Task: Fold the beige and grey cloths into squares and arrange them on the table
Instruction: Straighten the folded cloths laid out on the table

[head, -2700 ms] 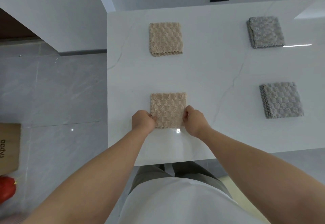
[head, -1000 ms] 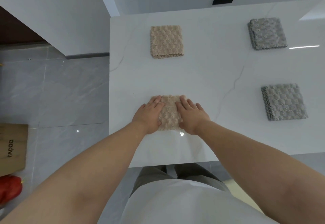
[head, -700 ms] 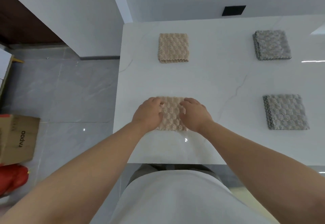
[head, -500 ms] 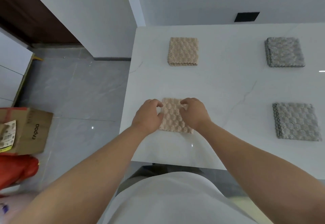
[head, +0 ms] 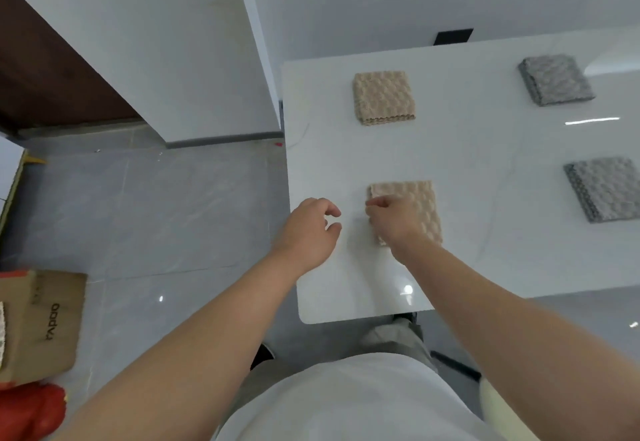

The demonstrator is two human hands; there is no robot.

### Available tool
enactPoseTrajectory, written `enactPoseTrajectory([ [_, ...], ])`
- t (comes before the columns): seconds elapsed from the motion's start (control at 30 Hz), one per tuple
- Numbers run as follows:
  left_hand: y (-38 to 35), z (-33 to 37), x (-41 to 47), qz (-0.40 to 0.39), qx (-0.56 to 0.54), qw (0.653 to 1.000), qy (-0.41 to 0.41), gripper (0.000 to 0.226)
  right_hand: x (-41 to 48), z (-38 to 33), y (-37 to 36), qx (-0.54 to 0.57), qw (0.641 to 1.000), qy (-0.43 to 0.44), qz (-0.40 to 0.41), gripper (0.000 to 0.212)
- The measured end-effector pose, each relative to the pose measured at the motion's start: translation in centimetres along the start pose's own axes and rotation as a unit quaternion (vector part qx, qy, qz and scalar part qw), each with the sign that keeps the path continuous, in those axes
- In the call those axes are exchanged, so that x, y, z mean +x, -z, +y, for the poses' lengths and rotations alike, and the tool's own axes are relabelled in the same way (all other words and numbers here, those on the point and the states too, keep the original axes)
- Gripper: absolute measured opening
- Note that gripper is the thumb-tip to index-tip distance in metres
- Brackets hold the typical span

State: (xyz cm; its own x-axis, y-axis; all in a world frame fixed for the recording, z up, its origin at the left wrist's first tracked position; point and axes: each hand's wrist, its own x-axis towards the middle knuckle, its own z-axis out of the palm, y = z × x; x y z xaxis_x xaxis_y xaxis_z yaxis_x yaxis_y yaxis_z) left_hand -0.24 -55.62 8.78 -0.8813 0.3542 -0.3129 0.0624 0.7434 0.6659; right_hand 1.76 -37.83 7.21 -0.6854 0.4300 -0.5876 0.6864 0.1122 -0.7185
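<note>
Four textured cloths lie folded square, well apart, on the white marble bench: the far beige cloth, near beige cloth, far grey cloth and near grey cloth. The left hand hovers empty, fingers loose. The right hand curls at the near beige cloth's edge, grip unclear. The task looks nearly complete.

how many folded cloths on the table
4. Far beige cloth at far left; near beige cloth near left, partly under the right hand; far grey cloth far right; near grey cloth near right. More may lie off-frame.
</note>
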Motion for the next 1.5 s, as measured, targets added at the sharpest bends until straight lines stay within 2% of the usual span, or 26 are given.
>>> enactPoseTrajectory([
  [0.13, 3.1, -5.4, -2.5, -0.059, 0.014, 0.998, -0.029, 0.016, -4.5, 1.7, -6.3, 0.072, 0.995, -0.047, 0.054, 0.021],
  [0.33, 7.7, -8.6, -1.5, -0.074, 0.026, 0.994, -0.07, 0.014, -8.7, 0.3, -11.6, 0.114, 0.988, -0.076, 0.071, 0.018],
  [0.5, 8.1, -6.7, 2.2, -0.109, 0.032, 0.987, -0.109, 0.014, -7.7, -1.1, -11.3, 0.154, 0.978, -0.093, 0.11, 0.018],
  [0.67, 9.1, -5.4, 6.2, -0.143, 0.06, 0.983, -0.101, 0.015, -4.1, -2.1, -10.7, 0.206, 0.962, -0.13, 0.127, 0.019],
  [0.93, 14.5, -3.4, 16.7, -0.13, 0.145, 0.972, -0.134, 0.015, 2.8, -6.2, -9.0, 0.284, 0.934, -0.16, 0.146, 0.02],
  [1.17, 13.3, 0.2, 31.1, -0.197, 0.25, 0.898, -0.305, 0.025, 10.6, -9.0, -7.9, 0.234, 0.928, -0.188, 0.221, 0.016],
  [1.23, 12.1, 1.2, 35.8, -0.211, 0.251, 0.884, -0.333, 0.023, 13.3, -10.1, -7.6, 0.247, 0.915, -0.207, 0.243, 0.016],
  [1.33, 9.8, 3.2, 41.8, -0.26, 0.237, 0.874, -0.336, 0.022, 16.6, -12.0, -7.7, 0.294, 0.872, -0.256, 0.298, 0.015],
  [1.4, 8.5, 4.9, 44.8, -0.279, 0.227, 0.885, -0.297, 0.022, 18.3, -13.4, -7.9, 0.335, 0.841, -0.288, 0.313, 0.018],
  [1.5, 6.9, 7.3, 47.4, -0.281, 0.187, 0.92, -0.199, 0.026, 19.8, -15.2, -7.9, 0.397, 0.798, -0.315, 0.326, 0.02],
])
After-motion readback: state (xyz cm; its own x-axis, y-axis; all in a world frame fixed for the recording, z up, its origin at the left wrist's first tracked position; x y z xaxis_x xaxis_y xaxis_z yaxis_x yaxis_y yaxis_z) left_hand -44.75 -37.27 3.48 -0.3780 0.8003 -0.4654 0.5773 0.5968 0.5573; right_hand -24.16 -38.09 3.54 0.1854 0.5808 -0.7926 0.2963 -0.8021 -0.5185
